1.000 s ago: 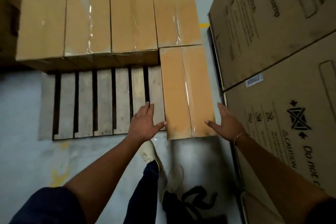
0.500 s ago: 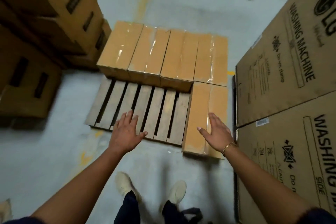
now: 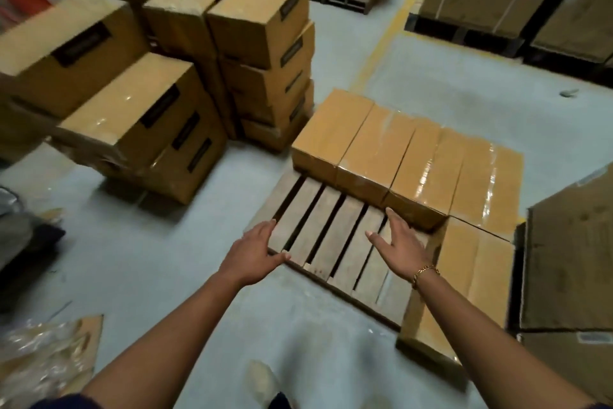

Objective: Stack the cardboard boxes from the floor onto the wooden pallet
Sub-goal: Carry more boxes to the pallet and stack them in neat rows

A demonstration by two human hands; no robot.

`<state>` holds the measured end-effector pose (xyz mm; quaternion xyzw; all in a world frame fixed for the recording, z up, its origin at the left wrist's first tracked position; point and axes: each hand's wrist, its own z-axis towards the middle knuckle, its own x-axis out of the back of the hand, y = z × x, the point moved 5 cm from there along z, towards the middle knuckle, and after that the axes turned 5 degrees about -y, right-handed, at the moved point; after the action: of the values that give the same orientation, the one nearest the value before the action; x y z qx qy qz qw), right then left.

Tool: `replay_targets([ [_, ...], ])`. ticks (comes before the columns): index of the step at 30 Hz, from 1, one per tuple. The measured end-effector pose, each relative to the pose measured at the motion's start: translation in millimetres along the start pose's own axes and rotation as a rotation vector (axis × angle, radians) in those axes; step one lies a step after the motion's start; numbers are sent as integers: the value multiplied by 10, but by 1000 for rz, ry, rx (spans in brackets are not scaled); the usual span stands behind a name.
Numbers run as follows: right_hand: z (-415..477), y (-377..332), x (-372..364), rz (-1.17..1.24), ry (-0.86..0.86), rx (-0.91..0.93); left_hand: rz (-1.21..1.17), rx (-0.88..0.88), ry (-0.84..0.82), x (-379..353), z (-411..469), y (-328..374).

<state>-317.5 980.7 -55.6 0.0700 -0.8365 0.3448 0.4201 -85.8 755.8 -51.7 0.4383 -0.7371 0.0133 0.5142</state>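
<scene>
Head view: you look down past both bare forearms at a grey floor point(image 3: 447, 83).
Your left hand point(image 3: 255, 251): wide, fingers straight and close together, holding nothing. It is at the near-left corner of the wooden pallet point(image 3: 326, 232), about 8 o'clock from the pallet's middle. You cannot tell whether it touches the wood.
Your right hand point(image 3: 399, 244): wide, fingers spread, thumb out, empty. It is over the bare slats at 3 o'clock from your left hand, with its fingertips near the row of boxes.
Bracelet point(image 3: 425, 272): a gold chain on your right wrist.
Boxes on the pallet point(image 3: 398, 156): four taped cardboard boxes side by side along the far edge, at 12 to 1 o'clock from your hands, touching one another.
Fifth box point(image 3: 471, 276): lies lengthwise on the pallet's right side, at 3 o'clock from your right hand, its far end against the row.
Boxes on the floor point(image 3: 159, 83): stacked several high at 10 o'clock from the pallet, the nearest stack just beside the row's left end.
Large cartons point(image 3: 570, 259): at 3 o'clock, just beside the fifth box.
Plastic wrap point(image 3: 39, 359): crumpled on the floor at 8 o'clock.
</scene>
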Motion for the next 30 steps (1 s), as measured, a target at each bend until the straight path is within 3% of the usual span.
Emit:
replay_targets([
  [13, 745, -2794, -953, 361, -229, 174, -819, 299, 286, 1488, -322, -2103],
  [20, 1594, -3703, -1336, 492, -343, 139, -876, 339, 319, 2183, 78, -2884],
  [30, 3028, -5081, -1742, 459, -443, 136, -893, 452, 372, 3314, 993, -4029],
])
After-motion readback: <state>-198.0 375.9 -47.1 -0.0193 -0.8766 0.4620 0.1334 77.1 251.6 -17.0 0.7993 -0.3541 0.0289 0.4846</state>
